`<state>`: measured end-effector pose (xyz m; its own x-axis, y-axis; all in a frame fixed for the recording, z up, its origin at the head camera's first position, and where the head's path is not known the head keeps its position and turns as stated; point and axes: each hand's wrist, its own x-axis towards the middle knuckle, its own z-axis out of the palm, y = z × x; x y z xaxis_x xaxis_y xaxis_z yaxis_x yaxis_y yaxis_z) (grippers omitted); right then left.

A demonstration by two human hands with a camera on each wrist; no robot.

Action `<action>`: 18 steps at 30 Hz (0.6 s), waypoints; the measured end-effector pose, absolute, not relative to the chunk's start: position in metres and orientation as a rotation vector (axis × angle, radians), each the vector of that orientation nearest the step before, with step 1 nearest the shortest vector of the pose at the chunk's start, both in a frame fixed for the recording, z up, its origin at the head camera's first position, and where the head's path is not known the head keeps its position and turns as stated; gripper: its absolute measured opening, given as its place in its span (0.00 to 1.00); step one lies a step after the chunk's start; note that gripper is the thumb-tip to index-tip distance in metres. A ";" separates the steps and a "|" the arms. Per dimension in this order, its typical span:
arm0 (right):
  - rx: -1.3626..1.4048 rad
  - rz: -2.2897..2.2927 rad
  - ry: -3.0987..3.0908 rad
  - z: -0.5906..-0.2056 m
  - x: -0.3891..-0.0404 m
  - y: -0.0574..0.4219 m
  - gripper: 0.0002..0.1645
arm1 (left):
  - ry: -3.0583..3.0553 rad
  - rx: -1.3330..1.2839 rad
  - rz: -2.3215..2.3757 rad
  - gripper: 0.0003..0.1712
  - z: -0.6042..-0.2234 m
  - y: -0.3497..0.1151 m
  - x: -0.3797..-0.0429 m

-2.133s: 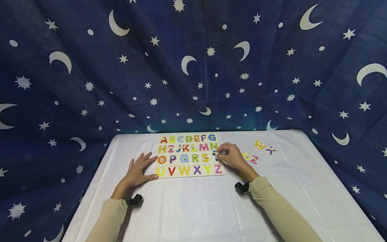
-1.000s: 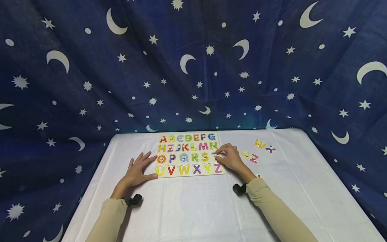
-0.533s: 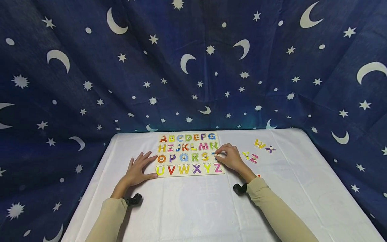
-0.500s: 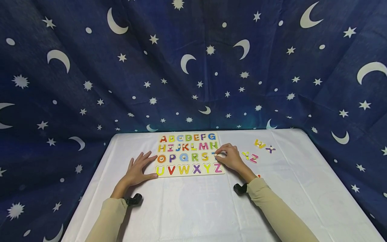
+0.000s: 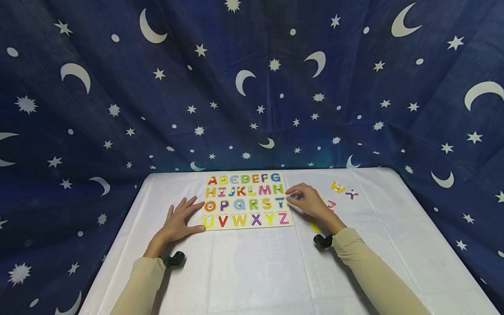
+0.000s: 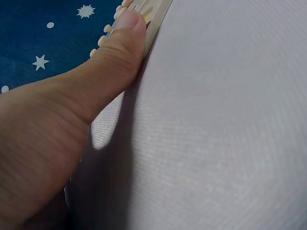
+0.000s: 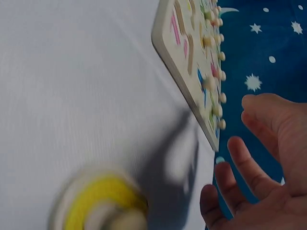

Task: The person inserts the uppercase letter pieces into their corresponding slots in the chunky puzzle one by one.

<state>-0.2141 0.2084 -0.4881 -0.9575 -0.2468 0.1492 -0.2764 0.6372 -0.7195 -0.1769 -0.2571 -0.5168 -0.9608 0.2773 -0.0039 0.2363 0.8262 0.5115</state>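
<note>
A wooden alphabet puzzle board (image 5: 247, 213) lies on the table. Its first three rows bear knobbed letters, and the bottom row, U to Z, shows no knobs. The blue letter T (image 5: 280, 202) sits in the third row. My left hand (image 5: 177, 223) is spread at the board's left edge, and its thumb (image 6: 117, 48) touches the corner. Just off the right edge, my right hand (image 5: 309, 201) hovers with fingers apart and nothing between them. Beneath its wrist lies a yellow letter piece (image 5: 316, 226), partly hidden and blurred in the right wrist view.
To the right lie a yellow-orange W piece (image 5: 337, 187) and a purple X piece (image 5: 352, 194). A pink Z piece (image 5: 331, 204) shows partly behind the right hand. A white cloth covers the table (image 5: 252, 271), and a dark starry curtain (image 5: 252, 87) hangs behind it.
My right hand has let go of the blue T and drawn back to the right. The yellow piece shows again, while the Y is mostly covered. My left hand has stayed put.
</note>
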 end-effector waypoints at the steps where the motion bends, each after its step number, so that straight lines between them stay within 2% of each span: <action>1: 0.452 1.243 -2.808 -0.486 -0.213 0.212 0.12 | 2.929 0.413 0.804 0.54 -0.516 -0.257 -0.177; 18: 0.523 1.239 -2.935 -0.485 -0.175 0.265 0.17 | 2.930 0.424 0.792 0.54 -0.517 -0.257 -0.177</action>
<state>-0.1746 0.2654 -0.4845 -0.9439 -0.3272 0.0454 -0.2607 0.6537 -0.7105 -0.1770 -0.2568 -0.5168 -0.9587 0.2842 -0.0021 0.2444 0.8282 0.5043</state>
